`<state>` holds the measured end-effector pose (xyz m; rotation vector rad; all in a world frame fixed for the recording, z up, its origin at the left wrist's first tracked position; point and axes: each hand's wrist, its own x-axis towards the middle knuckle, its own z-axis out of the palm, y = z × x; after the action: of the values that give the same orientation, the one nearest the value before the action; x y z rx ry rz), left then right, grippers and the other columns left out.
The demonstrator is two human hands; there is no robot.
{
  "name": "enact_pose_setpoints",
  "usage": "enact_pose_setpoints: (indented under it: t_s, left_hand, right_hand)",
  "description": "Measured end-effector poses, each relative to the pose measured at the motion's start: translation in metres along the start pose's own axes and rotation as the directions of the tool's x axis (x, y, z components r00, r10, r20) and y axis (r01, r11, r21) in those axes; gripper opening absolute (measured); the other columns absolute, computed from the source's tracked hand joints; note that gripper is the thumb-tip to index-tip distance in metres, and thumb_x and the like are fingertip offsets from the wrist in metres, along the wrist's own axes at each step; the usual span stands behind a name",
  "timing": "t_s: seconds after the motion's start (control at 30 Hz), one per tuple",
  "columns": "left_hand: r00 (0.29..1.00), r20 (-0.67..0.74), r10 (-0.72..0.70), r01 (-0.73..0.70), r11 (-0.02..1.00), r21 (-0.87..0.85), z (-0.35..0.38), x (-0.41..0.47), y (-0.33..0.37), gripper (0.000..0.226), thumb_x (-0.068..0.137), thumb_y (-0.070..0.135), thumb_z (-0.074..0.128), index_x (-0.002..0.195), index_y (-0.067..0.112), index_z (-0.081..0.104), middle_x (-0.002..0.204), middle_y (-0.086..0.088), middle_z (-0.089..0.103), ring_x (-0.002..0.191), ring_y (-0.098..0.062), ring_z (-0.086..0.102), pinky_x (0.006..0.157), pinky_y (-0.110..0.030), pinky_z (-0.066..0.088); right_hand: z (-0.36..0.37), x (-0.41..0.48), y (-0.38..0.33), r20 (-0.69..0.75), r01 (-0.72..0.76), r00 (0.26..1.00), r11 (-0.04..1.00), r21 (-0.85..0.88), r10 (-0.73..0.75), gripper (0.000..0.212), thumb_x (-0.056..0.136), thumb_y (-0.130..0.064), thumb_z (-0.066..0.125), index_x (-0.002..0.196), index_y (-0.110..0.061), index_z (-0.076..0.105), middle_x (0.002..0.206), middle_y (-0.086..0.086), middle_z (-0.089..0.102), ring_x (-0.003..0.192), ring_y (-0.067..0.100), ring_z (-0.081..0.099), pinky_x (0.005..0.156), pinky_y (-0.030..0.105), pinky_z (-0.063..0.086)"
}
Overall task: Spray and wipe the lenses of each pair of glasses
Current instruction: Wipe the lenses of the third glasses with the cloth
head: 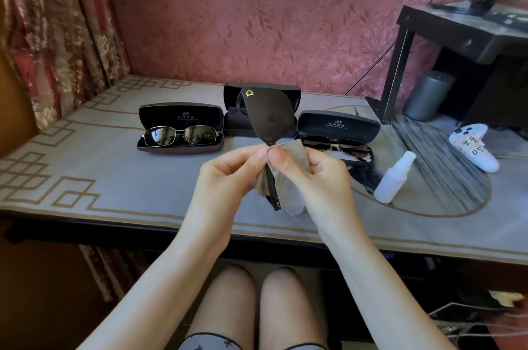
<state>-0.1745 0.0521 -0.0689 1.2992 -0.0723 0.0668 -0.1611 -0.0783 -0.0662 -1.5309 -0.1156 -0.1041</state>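
A person sits at a table (85,155) covered with a grey patterned mat, seen from above their hands. Both hands hold a pair of dark sunglasses (268,118) upright above the table's near edge, one lens pointing up and showing a gold letter D at its corner. The left hand (228,175) has a closed grip, thumb and fingertips pinching the frame near its middle. The right hand (320,175) also has a closed grip, its thumb pressing a grey cloth (288,149) against the lower lens, which the cloth wraps and mostly hides.

Behind the hands, three open cases stand in a row. The left case (180,118) and the right case (340,124) each hold a metal-framed pair with dark lenses. The black middle case (263,91) is partly hidden behind the raised sunglasses. A white spray bottle (391,181) stands just right of the right hand. Farther right lies a white game controller (474,149).
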Motion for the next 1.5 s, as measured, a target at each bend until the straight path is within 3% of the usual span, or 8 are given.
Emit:
enact_pose_setpoints:
  t_s: [0.23, 0.47, 0.53, 0.6, 0.77, 1.07, 1.23, 1.5]
  left_hand:
    - [1.0, 0.024, -0.009, 0.009, 1.0, 0.003, 0.002, 0.001, 0.001, 0.035, 0.079, 0.031, 0.06, 0.106, 0.013, 0.073, 0.103, -0.006, 0.075, 0.092, -0.012, 0.067, 0.087, -0.026, 0.054]
    - [1.0, 0.001, -0.001, 0.001, 1.0, -0.008, 0.005, 0.003, 0.002, 0.037, 0.078, 0.031, 0.061, 0.105, 0.008, 0.072, 0.085, 0.004, 0.073, 0.072, -0.004, 0.063, 0.071, -0.018, 0.049]
    - [1.0, 0.0, -0.016, 0.016, 0.999, -0.038, 0.005, 0.004, 0.002, 0.036, 0.079, 0.03, 0.06, 0.105, 0.008, 0.073, 0.088, -0.002, 0.074, 0.078, -0.01, 0.066, 0.076, -0.023, 0.053]
    - [0.999, 0.012, -0.046, 0.047, 0.995, -0.09, 0.005, 0.005, 0.002, 0.034, 0.079, 0.029, 0.059, 0.104, 0.011, 0.073, 0.091, -0.007, 0.075, 0.081, -0.015, 0.068, 0.079, -0.025, 0.054]
    - [0.998, 0.016, -0.067, 0.069, 0.985, -0.157, 0.006, 0.006, 0.002, 0.03, 0.079, 0.026, 0.058, 0.101, 0.011, 0.072, 0.085, -0.003, 0.075, 0.073, -0.012, 0.067, 0.076, -0.02, 0.055]
    - [0.996, -0.023, -0.082, 0.072, 0.953, -0.294, 0.005, 0.009, 0.002, 0.03, 0.077, 0.025, 0.059, 0.099, 0.01, 0.073, 0.089, -0.006, 0.074, 0.083, -0.012, 0.067, 0.087, -0.024, 0.054]
    - [0.997, -0.012, -0.08, 0.073, 0.951, -0.302, 0.004, 0.01, 0.001, 0.031, 0.079, 0.027, 0.058, 0.102, 0.011, 0.072, 0.091, -0.005, 0.074, 0.083, -0.012, 0.067, 0.082, -0.021, 0.055]
    - [0.996, -0.01, -0.086, 0.079, 0.951, -0.298, 0.008, 0.006, 0.001, 0.034, 0.084, 0.026, 0.055, 0.109, 0.008, 0.069, 0.098, -0.006, 0.074, 0.089, -0.011, 0.068, 0.086, -0.022, 0.055]
  right_hand:
    - [-0.002, 0.002, 0.007, -0.052, 0.063, 0.996, 0.996, -0.071, -0.067, 0.049, 0.072, -0.049, 0.065, 0.082, -0.002, 0.072, 0.065, -0.002, 0.061, 0.063, 0.003, 0.054, 0.061, 0.015, 0.043]
    - [-0.006, -0.001, 0.004, 0.014, 0.081, 0.997, 0.995, -0.066, -0.08, 0.018, 0.085, -0.043, 0.061, 0.081, -0.034, 0.077, 0.075, 0.008, 0.071, 0.072, 0.004, 0.061, 0.069, 0.016, 0.047]
    - [-0.007, -0.001, 0.005, 0.012, 0.086, 0.996, 0.991, -0.105, -0.085, 0.033, 0.091, -0.047, 0.06, 0.082, -0.02, 0.077, 0.071, 0.025, 0.056, 0.071, 0.016, 0.049, 0.069, 0.029, 0.041]
    - [-0.008, 0.0, 0.007, 0.015, 0.087, 0.996, 0.991, -0.098, -0.085, 0.058, 0.089, -0.05, 0.055, 0.083, 0.007, 0.061, 0.071, 0.01, 0.045, 0.071, 0.017, 0.04, 0.069, 0.032, 0.032]
    - [-0.014, -0.001, 0.01, 0.057, 0.063, 0.996, 0.998, 0.02, -0.064, 0.062, 0.093, -0.046, 0.056, 0.087, 0.016, 0.054, 0.078, 0.006, 0.053, 0.077, 0.014, 0.047, 0.075, 0.029, 0.039]
    - [-0.019, -0.008, 0.022, 0.134, -0.018, 0.991, 0.993, 0.116, 0.002, 0.029, 0.091, -0.029, 0.062, 0.1, -0.003, 0.071, 0.096, 0.003, 0.07, 0.095, 0.01, 0.061, 0.096, 0.028, 0.044]
    - [-0.021, -0.009, 0.023, 0.224, -0.054, 0.974, 0.995, 0.088, 0.034, 0.028, 0.085, -0.025, 0.065, 0.112, -0.024, 0.071, 0.116, 0.027, 0.062, 0.109, 0.045, 0.056, 0.094, 0.038, 0.045]
    - [-0.011, -0.013, 0.022, 0.185, -0.015, 0.983, 0.995, 0.101, -0.004, 0.041, 0.071, -0.016, 0.074, 0.111, -0.018, 0.066, 0.103, 0.002, 0.074, 0.097, 0.015, 0.069, 0.081, 0.025, 0.053]
